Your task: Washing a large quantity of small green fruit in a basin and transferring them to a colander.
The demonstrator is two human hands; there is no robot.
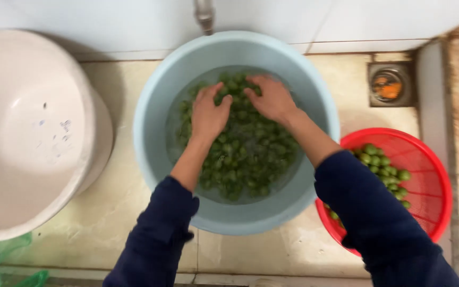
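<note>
You've got a smooth pale-blue plastic basin (314, 101), slight sheen. Red basket (431, 186) is ribbed plastic mesh, glossy. Small green fruit (245, 154) looks smooth-skinned, wet. White tub (22, 133) is scuffed plastic. Floor tiles (118, 223) are glossy, mottled stone-look. Your sleeves (373, 212) are matt dark cloth.

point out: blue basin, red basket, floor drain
blue basin (150, 143): head view, bare left inner wall.
red basket (431, 175): head view, bare mesh on its right side.
floor drain (388, 85): head view, centre of the square grate.
</note>
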